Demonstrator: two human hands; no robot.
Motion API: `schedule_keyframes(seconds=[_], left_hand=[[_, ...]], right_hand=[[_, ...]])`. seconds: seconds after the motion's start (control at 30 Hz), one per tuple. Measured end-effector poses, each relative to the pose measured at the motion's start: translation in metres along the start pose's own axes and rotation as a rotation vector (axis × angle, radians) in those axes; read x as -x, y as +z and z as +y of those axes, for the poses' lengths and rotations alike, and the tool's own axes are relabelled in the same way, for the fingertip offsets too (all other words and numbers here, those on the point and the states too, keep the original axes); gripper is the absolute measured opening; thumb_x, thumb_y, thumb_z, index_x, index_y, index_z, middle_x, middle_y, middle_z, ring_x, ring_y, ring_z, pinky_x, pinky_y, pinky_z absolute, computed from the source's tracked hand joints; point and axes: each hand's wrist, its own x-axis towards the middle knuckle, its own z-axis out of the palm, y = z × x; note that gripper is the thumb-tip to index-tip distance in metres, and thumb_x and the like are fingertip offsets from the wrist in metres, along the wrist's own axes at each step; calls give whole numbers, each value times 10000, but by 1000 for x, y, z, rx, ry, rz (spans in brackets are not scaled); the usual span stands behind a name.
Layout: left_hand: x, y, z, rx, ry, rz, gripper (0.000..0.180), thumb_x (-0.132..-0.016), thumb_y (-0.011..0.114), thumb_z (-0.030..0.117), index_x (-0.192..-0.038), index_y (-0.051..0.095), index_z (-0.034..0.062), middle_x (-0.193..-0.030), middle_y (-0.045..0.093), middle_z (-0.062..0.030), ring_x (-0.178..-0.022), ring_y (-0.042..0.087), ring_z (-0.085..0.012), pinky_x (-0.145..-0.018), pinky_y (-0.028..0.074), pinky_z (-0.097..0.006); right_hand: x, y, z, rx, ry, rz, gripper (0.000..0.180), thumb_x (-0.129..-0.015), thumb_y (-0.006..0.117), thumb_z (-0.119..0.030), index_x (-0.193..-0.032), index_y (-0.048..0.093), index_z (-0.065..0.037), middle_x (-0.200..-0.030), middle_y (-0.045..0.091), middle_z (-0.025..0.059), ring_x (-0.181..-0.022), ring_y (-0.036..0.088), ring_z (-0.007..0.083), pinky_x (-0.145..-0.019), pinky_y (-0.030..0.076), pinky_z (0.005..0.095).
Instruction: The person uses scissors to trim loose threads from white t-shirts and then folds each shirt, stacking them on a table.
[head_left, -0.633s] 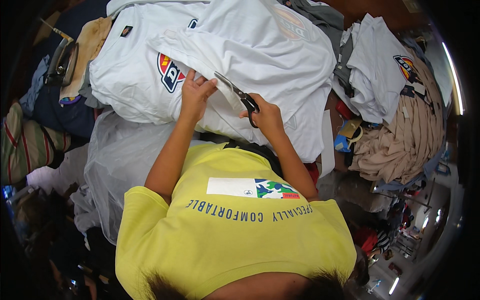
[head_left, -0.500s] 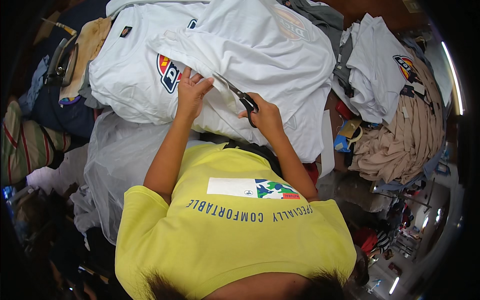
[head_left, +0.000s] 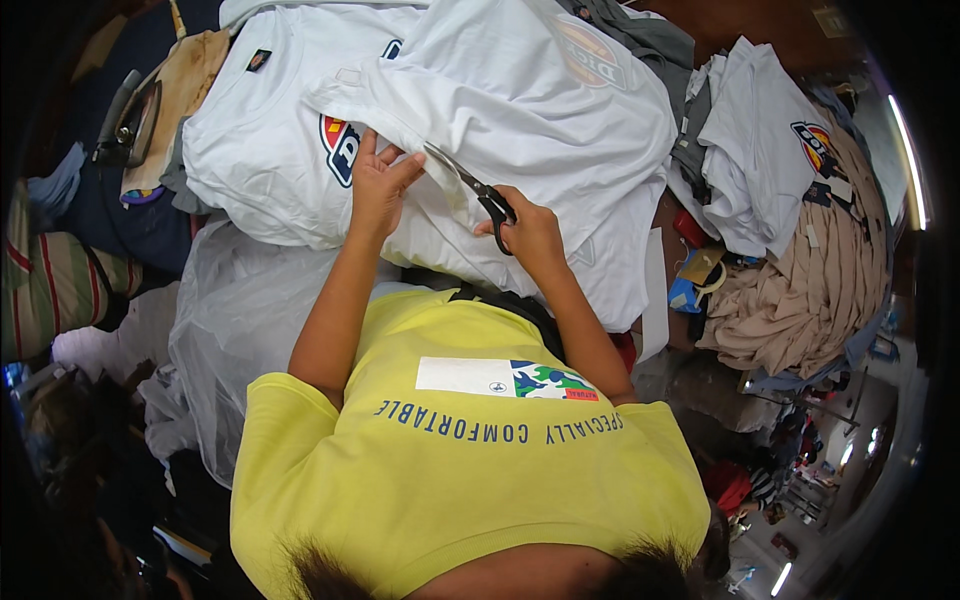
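A white T-shirt (head_left: 540,100) with a faint round print lies spread on top of a heap of clothes. My right hand (head_left: 528,232) is shut on black-handled scissors (head_left: 470,186), whose blades point up-left along a fold of the shirt. My left hand (head_left: 380,180) presses flat on the white fabric just left of the blade tips, fingers apart. Under it lies another white T-shirt (head_left: 270,150) with a red, blue and orange logo.
A clear plastic bag (head_left: 235,330) hangs at the left of my body. Folded white shirts (head_left: 760,150) and beige garments (head_left: 810,290) pile up at the right. Dark blue cloth (head_left: 130,220) and a tan piece (head_left: 175,95) lie at the upper left.
The scissors have stayed along the shirt fold with the blades slightly shifted. My left hand stays pressed on the fabric.
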Motion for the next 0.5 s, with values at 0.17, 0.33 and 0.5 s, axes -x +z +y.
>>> schedule_keyframes(seconds=[0.17, 0.33, 0.5], left_hand=[[-2, -4, -1, -34, 20, -51, 769, -744, 571, -112, -1387, 208, 104, -1061, 590, -98, -892, 601, -137, -744, 517, -258], [1, -3, 0, -46, 33, -67, 791, -743, 573, -114, -1395, 183, 105, -1085, 580, -109, -908, 600, -145, -739, 524, -251], [-1, -1, 6, -30, 49, -7, 781, -738, 598, -105, -1383, 186, 52, -1073, 578, -134, -915, 597, -160, -761, 510, -251]], right_hand=[[-11, -4, -20, 82, -88, 48, 581, -566, 802, -277, -1052, 553, -80, -639, 525, 81, -560, 533, 233, -510, 420, 336], [-18, -6, -26, 92, -79, -7, 576, -568, 801, -269, -1053, 552, -85, -632, 532, 76, -551, 534, 228, -511, 422, 336], [-11, -1, -9, -24, 47, -83, 524, -598, 784, -205, -1051, 551, -80, -598, 558, 74, -517, 540, 229, -507, 425, 337]])
